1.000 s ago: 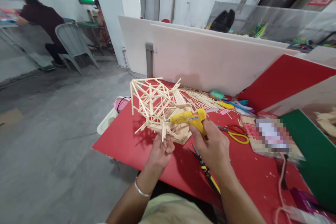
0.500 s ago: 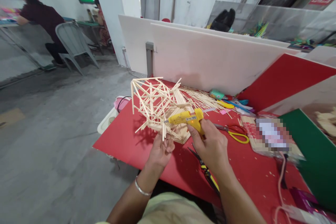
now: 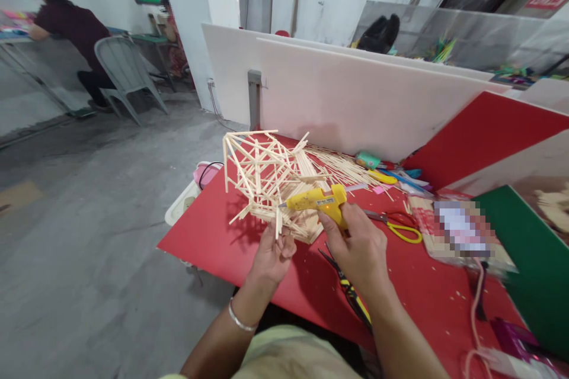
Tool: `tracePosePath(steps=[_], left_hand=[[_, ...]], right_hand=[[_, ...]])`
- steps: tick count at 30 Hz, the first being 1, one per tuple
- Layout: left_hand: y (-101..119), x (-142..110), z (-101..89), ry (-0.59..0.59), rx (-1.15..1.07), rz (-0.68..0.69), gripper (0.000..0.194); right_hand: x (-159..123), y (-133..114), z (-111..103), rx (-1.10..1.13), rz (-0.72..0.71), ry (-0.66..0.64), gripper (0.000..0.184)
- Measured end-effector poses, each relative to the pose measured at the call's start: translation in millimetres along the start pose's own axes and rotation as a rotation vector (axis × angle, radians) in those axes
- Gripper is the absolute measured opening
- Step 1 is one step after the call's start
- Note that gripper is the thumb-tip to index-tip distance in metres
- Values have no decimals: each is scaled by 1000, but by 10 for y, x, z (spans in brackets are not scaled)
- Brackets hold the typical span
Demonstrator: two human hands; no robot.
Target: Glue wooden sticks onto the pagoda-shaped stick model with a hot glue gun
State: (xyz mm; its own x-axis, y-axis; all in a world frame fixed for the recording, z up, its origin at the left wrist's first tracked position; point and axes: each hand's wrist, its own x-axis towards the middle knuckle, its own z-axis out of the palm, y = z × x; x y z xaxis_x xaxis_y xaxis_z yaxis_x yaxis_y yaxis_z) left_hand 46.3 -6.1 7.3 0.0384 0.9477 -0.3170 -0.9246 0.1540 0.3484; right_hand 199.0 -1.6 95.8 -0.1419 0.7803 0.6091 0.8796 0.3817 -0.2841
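My right hand (image 3: 358,243) is wrapped round the handle of a yellow hot glue gun (image 3: 317,201), a small orange light glowing on its side. The gun's nozzle points left and meets, or nearly meets, the lower part of an openwork frame of thin wooden sticks (image 3: 256,160). At the frame's bottom edge, the fingers of my left hand (image 3: 276,251) are closed on its sticks, close below the nozzle. Behind the gun, part of the stick work is hidden, including a flat layer of sticks (image 3: 306,228).
Black-and-yellow pliers (image 3: 349,290) and yellow-handled scissors (image 3: 402,230) lie on the red tabletop (image 3: 204,237). Loose sticks (image 3: 342,166) are spread at the back, before a white board (image 3: 355,95). A pink cord (image 3: 478,308) runs down the right side. Two people sit at far left.
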Motion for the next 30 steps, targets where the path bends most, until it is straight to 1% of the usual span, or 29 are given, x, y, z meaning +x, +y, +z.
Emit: tracePosePath(steps=[7,12,18,23,30], left_hand=[[0,11,-36,-20,-8,-21,28],[-2,10,-45,-26,-17,-21,31],[-2,10,-49,-25,-22,-27,29],[-4,17,-67,-63,-35,-9,32],[-19,22,-81,-70,-36,-5,35]], right_hand=[[-35,17,5,33,15,-4,25],[-20,6,19,27,16,-19,26],[-14,4,21,32,4,-6,25],[-42,24,21,28,34,16,25],[-53,17,32,20,12,4,27]])
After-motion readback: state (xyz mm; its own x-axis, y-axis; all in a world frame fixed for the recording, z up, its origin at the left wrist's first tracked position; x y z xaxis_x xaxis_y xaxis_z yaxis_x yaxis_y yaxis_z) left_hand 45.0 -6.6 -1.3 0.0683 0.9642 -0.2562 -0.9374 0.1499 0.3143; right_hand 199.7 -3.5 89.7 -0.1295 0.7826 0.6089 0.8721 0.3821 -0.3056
